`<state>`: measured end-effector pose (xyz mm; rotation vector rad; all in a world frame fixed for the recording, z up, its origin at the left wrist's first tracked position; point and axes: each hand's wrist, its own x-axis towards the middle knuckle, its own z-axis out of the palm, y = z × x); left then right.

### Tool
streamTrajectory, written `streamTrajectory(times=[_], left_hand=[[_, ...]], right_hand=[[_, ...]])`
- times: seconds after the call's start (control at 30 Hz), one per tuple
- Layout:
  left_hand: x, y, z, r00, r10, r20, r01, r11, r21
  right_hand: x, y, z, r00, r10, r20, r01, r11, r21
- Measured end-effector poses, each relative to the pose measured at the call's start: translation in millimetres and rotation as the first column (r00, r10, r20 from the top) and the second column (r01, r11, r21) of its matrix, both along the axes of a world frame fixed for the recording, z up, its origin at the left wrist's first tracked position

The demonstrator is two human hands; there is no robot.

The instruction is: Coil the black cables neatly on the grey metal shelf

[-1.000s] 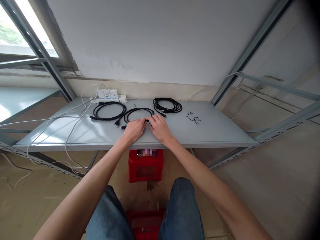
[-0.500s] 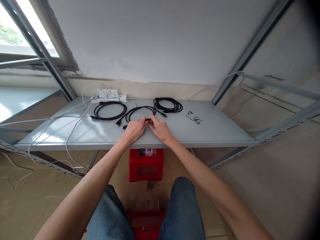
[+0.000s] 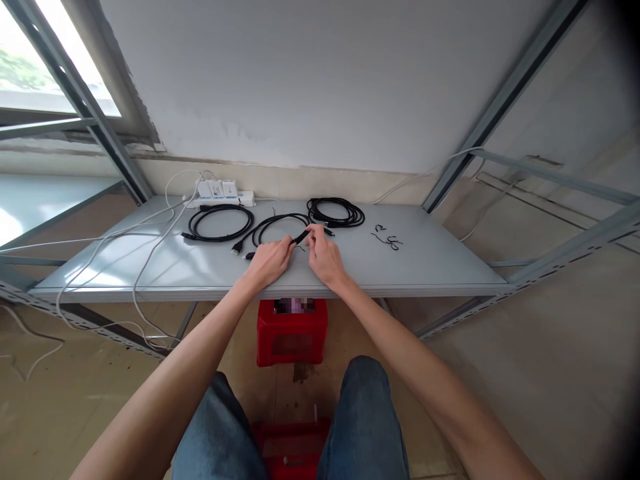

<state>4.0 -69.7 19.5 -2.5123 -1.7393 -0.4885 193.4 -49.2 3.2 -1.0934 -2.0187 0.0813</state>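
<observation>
A coiled black cable (image 3: 278,221) lies in the middle of the grey metal shelf (image 3: 440,260). My left hand (image 3: 270,260) and my right hand (image 3: 324,255) meet at its near side, both closed in a pinch on the cable's bundled section, which is raised a little between them. A second black coil (image 3: 218,221) lies to the left and a third (image 3: 336,212) to the back right, both apart from my hands.
A white power strip (image 3: 220,192) with plugs sits at the back left, and white cords (image 3: 125,253) trail from it over the shelf's left edge. Small black twist ties (image 3: 388,237) lie to the right. A red plastic stool (image 3: 292,331) stands under the shelf.
My right hand has lifted slightly and pulled the cable's bundled part up and to the right. The left hand stays at the same spot, still closed.
</observation>
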Motion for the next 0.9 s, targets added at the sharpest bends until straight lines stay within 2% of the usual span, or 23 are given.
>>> streamTrajectory(times=[0.13, 0.2, 0.3, 0.4, 0.5, 0.7, 0.9], left_hand=[[-0.1, -1.0, 0.7, 1.000, 0.005, -0.010, -0.005, 1.000, 0.008], [-0.1, -1.0, 0.5, 1.000, 0.007, -0.012, -0.007, 1.000, 0.011], [-0.4, -0.7, -0.3, 1.000, 0.012, -0.008, -0.012, 1.000, 0.012], [-0.7, -0.2, -1.1, 1.000, 0.020, 0.002, -0.020, 1.000, 0.012], [-0.7, -0.1, -1.2, 1.000, 0.025, -0.002, -0.025, 1.000, 0.016], [0.7, -0.5, -0.1, 0.999, -0.014, -0.041, 0.014, 1.000, -0.008], [1.8, -1.8, 1.5, 0.999, -0.028, -0.044, 0.027, 0.999, -0.027]], right_hand=[[-0.1, -1.7, 3.0, 0.994, -0.106, 0.007, 0.106, 0.994, -0.004], [-0.6, -2.7, 4.4, 0.993, -0.116, 0.035, 0.117, 0.993, -0.007], [-1.5, -2.7, 4.6, 0.994, -0.076, 0.081, 0.074, 0.997, 0.029], [-1.8, -1.1, 2.7, 0.988, 0.028, 0.152, -0.039, 0.996, 0.075], [-1.3, 1.0, -0.2, 0.978, 0.114, 0.172, -0.127, 0.990, 0.065], [-0.2, 3.1, -3.9, 0.987, 0.150, 0.058, -0.149, 0.988, -0.029], [-0.8, -2.0, 1.9, 0.984, 0.137, 0.117, -0.133, 0.990, -0.036]])
